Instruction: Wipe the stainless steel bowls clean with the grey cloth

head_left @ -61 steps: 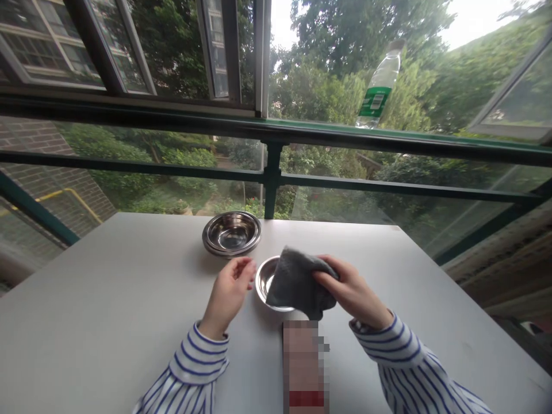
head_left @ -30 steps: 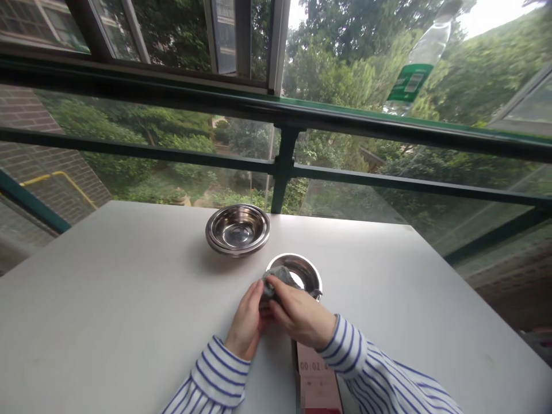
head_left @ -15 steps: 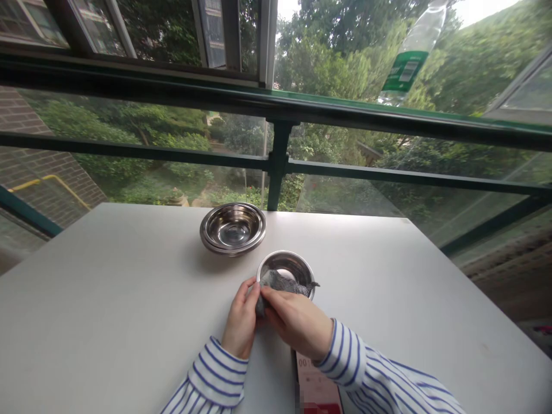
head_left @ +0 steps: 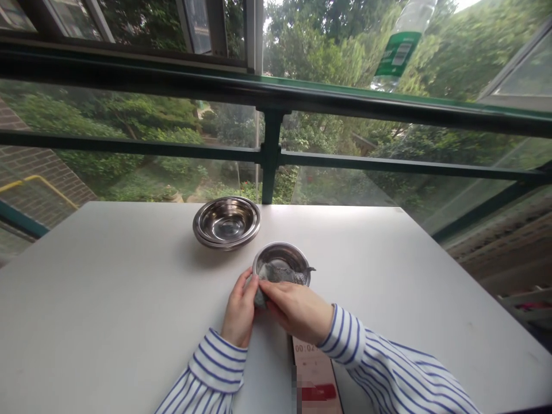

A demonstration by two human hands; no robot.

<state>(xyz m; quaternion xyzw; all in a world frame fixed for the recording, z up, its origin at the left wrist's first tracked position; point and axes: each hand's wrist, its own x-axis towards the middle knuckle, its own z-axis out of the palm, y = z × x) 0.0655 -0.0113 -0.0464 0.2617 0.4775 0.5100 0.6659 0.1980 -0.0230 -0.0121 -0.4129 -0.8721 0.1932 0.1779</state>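
A small stainless steel bowl is tipped slightly toward me near the middle of the white table. My left hand grips its left rim, thumb on top. A grey cloth drapes over the near rim and into the bowl, one corner poking out on the right. My right hand pinches this cloth against the near-left rim; its fingertips are partly hidden. Farther back and left sit stacked wider steel bowls.
A phone showing a timer lies below my right forearm. Along the table's far edge runs a dark green railing with glass panes. A plastic bottle with a green label stands on the rail at the upper right.
The whole view has shifted slightly, so everything sits a little higher and further left. Both hands keep their hold on the bowl and cloth, with hardly any movement between them.
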